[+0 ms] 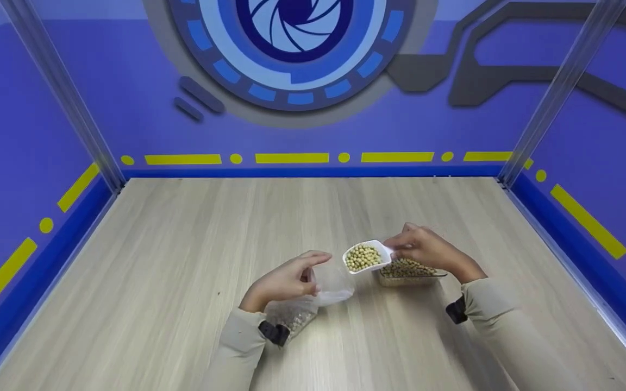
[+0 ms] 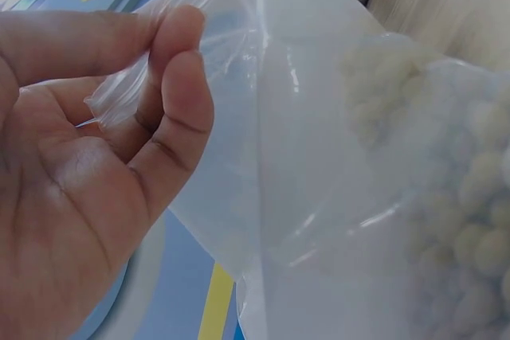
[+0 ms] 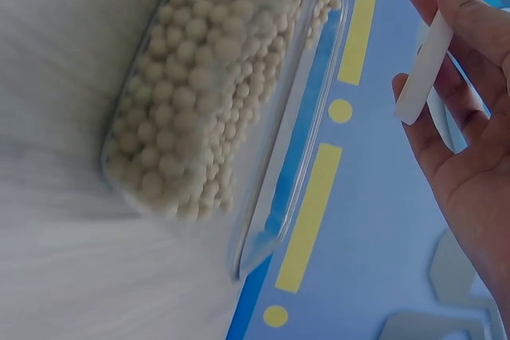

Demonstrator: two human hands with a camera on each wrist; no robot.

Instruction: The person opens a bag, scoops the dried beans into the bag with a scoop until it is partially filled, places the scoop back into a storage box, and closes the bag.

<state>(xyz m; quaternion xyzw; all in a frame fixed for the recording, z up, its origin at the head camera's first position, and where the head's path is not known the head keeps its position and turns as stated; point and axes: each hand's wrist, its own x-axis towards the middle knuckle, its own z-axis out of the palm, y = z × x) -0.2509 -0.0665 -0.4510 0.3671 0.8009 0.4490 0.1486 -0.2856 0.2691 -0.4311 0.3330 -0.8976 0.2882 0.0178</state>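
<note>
My left hand [image 1: 286, 279] pinches the rim of a clear plastic bag [image 1: 336, 290] between thumb and fingers. Pale round soybeans [image 2: 470, 236] fill the bag's lower part in the left wrist view. In my right hand [image 1: 430, 250] is the handle [image 3: 428, 69] of a white scoop [image 1: 386, 253], heaped with soybeans [image 1: 363, 257]. The scoop is held level, just right of the bag's upper part. Below the right hand stands a clear rectangular container [image 1: 408, 281] with more soybeans [image 3: 187, 93] in it; the hand hides part of it in the head view.
A wood-grain table [image 1: 182, 260] bears everything. Blue printed panels [image 1: 101, 98] enclose it at the back and both sides, with metal posts [image 1: 63, 92] at the corners. A tiny dark speck [image 1: 218, 293] lies left of the left hand.
</note>
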